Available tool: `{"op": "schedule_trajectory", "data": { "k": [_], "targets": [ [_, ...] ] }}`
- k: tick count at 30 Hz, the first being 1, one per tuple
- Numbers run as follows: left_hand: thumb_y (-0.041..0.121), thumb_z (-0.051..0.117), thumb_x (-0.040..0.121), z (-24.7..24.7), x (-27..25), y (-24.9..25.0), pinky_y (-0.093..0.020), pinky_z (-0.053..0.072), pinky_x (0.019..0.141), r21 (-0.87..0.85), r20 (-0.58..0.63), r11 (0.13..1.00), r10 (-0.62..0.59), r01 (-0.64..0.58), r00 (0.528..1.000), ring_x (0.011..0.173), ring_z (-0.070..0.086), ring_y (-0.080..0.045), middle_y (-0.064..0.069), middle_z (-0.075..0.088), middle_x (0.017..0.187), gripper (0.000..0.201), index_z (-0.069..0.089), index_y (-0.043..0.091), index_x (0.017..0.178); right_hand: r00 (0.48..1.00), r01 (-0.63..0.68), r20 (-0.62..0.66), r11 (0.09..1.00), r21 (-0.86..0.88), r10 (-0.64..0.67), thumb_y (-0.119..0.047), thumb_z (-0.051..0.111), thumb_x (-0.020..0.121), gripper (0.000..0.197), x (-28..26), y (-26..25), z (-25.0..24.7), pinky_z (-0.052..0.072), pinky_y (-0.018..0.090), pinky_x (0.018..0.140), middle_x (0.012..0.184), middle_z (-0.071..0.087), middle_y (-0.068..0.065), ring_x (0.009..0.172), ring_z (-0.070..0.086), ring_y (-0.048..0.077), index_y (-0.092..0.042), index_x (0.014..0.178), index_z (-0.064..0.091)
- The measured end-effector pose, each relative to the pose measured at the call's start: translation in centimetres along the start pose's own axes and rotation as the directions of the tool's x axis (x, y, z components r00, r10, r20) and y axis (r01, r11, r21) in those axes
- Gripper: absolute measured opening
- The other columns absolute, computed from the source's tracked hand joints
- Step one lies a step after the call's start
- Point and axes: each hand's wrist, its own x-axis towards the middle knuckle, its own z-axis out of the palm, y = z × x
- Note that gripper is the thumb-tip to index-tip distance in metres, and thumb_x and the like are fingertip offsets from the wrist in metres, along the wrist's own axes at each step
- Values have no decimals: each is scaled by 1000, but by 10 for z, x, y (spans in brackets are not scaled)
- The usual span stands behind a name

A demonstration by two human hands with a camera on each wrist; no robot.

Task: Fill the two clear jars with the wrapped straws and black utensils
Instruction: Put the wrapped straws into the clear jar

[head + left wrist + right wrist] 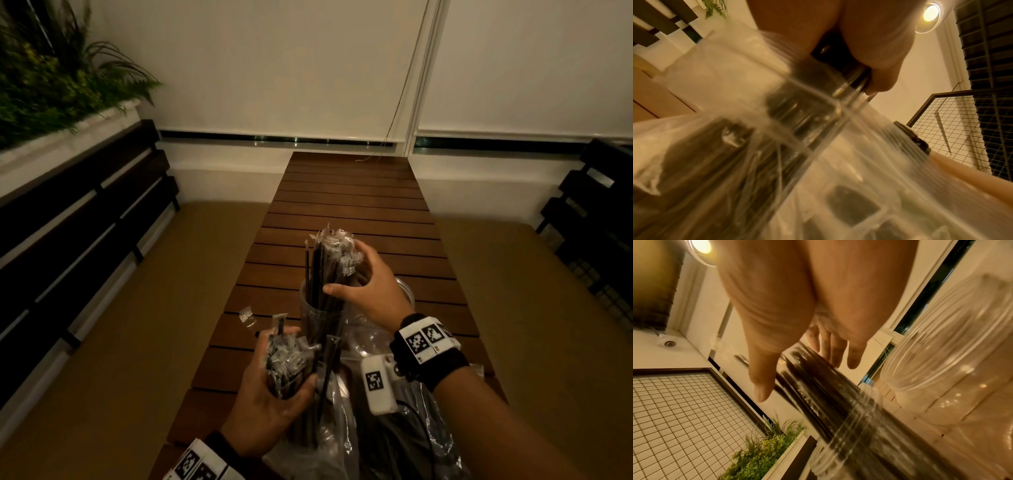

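Observation:
A clear jar stands on the slatted wooden table with a bundle of wrapped black straws upright in it. My right hand is round that bundle above the rim, thumb in front and fingers behind; the right wrist view shows the hand, the straws and the jar's rim. A second clear jar stands to the right, mostly hidden by my wrist. Nearer to me, my left hand grips a bundle of wrapped black pieces.
Crumpled clear plastic bags holding more black pieces lie at the near end of the table. A loose wrapper lies left of the jar. Cushioned benches flank the table, with a planter at left and a wire rack at right.

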Motion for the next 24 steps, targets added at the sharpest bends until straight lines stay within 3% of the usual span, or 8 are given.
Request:
{"op": "schedule_trajectory", "data": {
  "k": [4,7,9,11,13,15,18,24],
  "targets": [
    [27,76,73,0,0,1,-30,58,88,-15,5,999,-30,30,1000,107,69,-21,-1,67,115,54,47,39,118,998,-49,-51,999,-22,48,-42,87,68,106,-31,5,-7,36,38,115,158,36,-4,143,39,15,-31,154,25],
    [26,75,73,2,-1,4,-30,59,89,-42,13,998,-49,50,999,107,70,-17,3,68,116,54,46,38,117,991,-13,-134,999,38,18,-50,79,70,93,-74,6,-9,40,38,112,150,44,-14,131,47,0,-37,149,34],
    [26,75,72,2,-1,5,-31,58,90,-45,12,997,-56,56,998,107,70,-18,2,68,116,53,47,40,116,1000,-21,-1,998,56,21,-49,81,68,91,-103,9,-4,45,36,109,139,49,-26,120,51,-13,-41,146,36],
    [26,76,72,1,0,7,-30,58,91,-46,11,997,-61,61,998,110,69,-17,3,68,118,53,48,43,115,967,-27,252,999,-37,36,-48,88,64,100,-121,14,8,43,34,112,142,45,-28,129,47,-7,-49,146,30],
    [22,76,74,-1,1,7,-33,58,92,-52,38,996,-74,76,997,111,68,-20,0,68,120,54,49,41,117,920,-12,391,996,-83,44,-44,90,63,103,-126,19,26,39,29,115,144,43,-28,136,42,-3,-52,144,27],
    [20,77,75,0,1,7,-38,57,93,-45,66,994,-92,95,994,111,68,-23,-4,68,119,56,49,37,120,909,-17,415,998,-61,41,-39,92,62,100,-124,22,41,41,25,112,141,51,-25,132,47,-5,-47,144,34],
    [28,80,72,3,0,9,-35,56,96,22,84,995,-99,98,992,111,68,-14,4,69,119,65,46,27,127,918,-4,397,1000,-6,6,-28,91,66,84,-115,29,57,49,29,106,131,63,-16,120,59,-3,-35,138,48],
    [30,81,73,-1,0,11,-28,52,100,39,122,995,-94,90,988,122,61,-10,11,62,130,81,35,27,141,936,19,349,996,90,-50,-25,90,65,92,-104,43,68,48,44,108,133,64,-9,126,60,9,-31,143,41]
  ]
}}
